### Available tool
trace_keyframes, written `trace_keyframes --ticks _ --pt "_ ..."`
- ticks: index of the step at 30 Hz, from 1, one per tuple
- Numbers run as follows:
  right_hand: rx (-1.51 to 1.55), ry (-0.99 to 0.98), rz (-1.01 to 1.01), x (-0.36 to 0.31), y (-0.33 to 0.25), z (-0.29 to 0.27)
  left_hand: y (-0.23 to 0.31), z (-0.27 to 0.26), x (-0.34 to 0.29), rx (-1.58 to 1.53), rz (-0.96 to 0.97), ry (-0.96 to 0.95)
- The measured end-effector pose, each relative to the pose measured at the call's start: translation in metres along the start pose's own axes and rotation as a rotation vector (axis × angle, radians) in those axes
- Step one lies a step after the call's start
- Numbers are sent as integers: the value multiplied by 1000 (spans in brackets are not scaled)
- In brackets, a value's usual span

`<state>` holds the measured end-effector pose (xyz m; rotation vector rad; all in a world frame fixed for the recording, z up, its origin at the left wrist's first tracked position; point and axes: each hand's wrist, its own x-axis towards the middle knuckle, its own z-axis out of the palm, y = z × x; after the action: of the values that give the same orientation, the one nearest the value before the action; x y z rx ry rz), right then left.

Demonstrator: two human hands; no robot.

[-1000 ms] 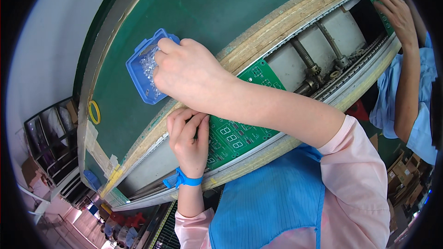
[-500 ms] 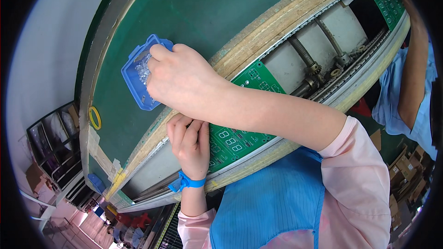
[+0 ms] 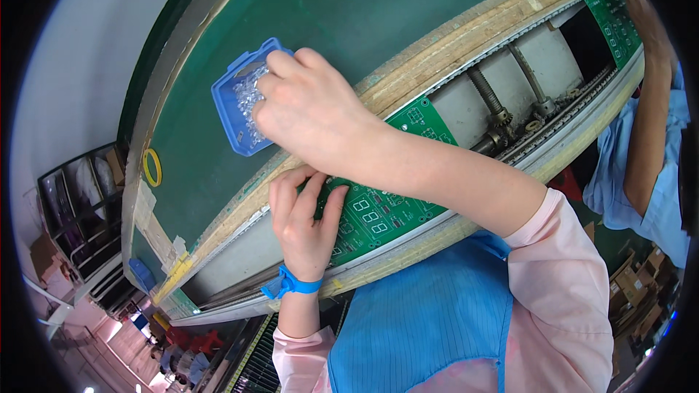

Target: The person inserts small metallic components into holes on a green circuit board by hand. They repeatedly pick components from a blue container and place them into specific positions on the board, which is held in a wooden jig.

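Note:
A blue plastic bin (image 3: 237,118) on the green table holds many small clear parts (image 3: 246,98), which look like LEDs. My right hand (image 3: 309,105) reaches across into it with curled fingers; its fingertips and anything between them are hidden. Below that forearm lies a green circuit board (image 3: 397,222) with white digit outlines, partly covered by the arm. My left hand (image 3: 300,222), with a blue strap (image 3: 297,284) at the wrist, rests at the board's left end. Its thumb stands apart from the bent fingers, and nothing shows between them.
The board sits on a chain conveyor track (image 3: 564,105), with threaded rods (image 3: 486,91) exposed beside it. Another green board (image 3: 614,25) lies at the far right, near a co-worker's arm (image 3: 659,102). A yellow ring (image 3: 151,167) and a wooden rail (image 3: 437,33) edge the green table.
The bin appears slightly farther right and higher in the picture, with my right hand still in it. My left thumb has spread away from the fingers at the board.

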<state>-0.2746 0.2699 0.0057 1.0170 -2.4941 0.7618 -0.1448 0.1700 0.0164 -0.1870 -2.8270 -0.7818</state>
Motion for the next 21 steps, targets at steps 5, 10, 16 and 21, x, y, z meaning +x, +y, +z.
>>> trace_keyframes --ticks 5,10,16,21 --pt "49 59 -20 -2 8 -1 -28 -17 31 322 71 271" --pt "195 -63 38 5 8 -5 -44 -21 66 420 49 240" --pt "452 92 29 6 8 -38 -43 -20 79 494 2 139" --pt "1032 -213 490 -45 0 -68 -39 -15 80 481 -65 104"
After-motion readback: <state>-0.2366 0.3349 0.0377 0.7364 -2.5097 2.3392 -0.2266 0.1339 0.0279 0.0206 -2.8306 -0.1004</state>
